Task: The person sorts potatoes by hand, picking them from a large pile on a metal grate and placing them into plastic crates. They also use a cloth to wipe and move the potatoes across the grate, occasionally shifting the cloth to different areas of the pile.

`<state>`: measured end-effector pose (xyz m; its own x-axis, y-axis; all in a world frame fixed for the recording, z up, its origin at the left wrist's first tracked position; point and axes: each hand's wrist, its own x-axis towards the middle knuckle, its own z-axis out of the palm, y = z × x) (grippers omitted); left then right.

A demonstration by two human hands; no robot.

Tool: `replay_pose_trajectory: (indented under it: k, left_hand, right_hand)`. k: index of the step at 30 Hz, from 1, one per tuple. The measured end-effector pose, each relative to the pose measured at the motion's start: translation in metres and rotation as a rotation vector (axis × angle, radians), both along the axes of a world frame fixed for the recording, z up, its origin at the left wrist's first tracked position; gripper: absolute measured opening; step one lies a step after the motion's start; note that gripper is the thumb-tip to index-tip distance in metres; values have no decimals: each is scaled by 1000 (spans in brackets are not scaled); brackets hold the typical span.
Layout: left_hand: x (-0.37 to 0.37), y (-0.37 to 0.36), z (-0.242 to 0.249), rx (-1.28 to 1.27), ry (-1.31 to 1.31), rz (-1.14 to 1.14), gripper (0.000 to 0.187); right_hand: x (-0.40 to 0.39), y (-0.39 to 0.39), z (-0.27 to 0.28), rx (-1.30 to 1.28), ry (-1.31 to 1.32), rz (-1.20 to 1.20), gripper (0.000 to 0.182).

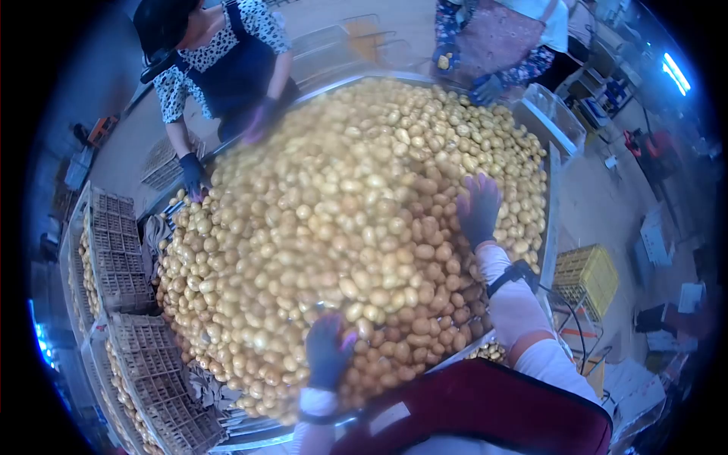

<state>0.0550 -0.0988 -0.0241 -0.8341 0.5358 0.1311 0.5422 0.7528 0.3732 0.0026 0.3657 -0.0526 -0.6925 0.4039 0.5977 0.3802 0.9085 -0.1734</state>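
The round, tan, potato-like produce [326,220] is heaped across nearly the whole surface [553,205], so most of the handling is judged to be left. Some similar pieces are seen beyond the upright slatted crates [121,250] at the left edge, but how many have been dealt with cannot be told. The right hand [479,208], gloved, is spread over the right part of the heap. The left hand [327,355], also gloved, is held low over the near part, thumb apart from the fingers; whether a piece is pinched there cannot be told through the blur. Across the surface, the heap is attended by two co-workers. A clear bin [552,117] is set at the far right corner, and a yellow crate [588,277] is seen beside the surface.
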Motion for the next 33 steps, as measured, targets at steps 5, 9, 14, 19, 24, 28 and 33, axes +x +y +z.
replay_pose_trajectory:
  k: [5,9,14,19,24,28,33]
  left_hand:
    - [-26,12,24,237,-153,228,38]
    - [-65,32,39,325,-72,255,30]
    - [-109,80,38,295,-51,59,34]
    - [-111,116,12,-56,122,-105,35]
    - [-93,101,32,210,50,-29,34]
    - [-89,67,-4,378,-304,146,44]
    - [-84,59,-16,643,-493,177,46]
  right_hand:
    - [-39,-46,14,-551,-323,711,42]
    - [-45,-69,20,-384,-348,670,48]
    - [-40,-70,-4,-390,-360,642,50]
    - [-17,-84,0,-450,-563,601,55]
    - [-4,-77,23,-677,-482,503,52]
    - [-18,-89,44,-719,-149,479,53]
    - [-49,-114,14,-592,-413,379,60]
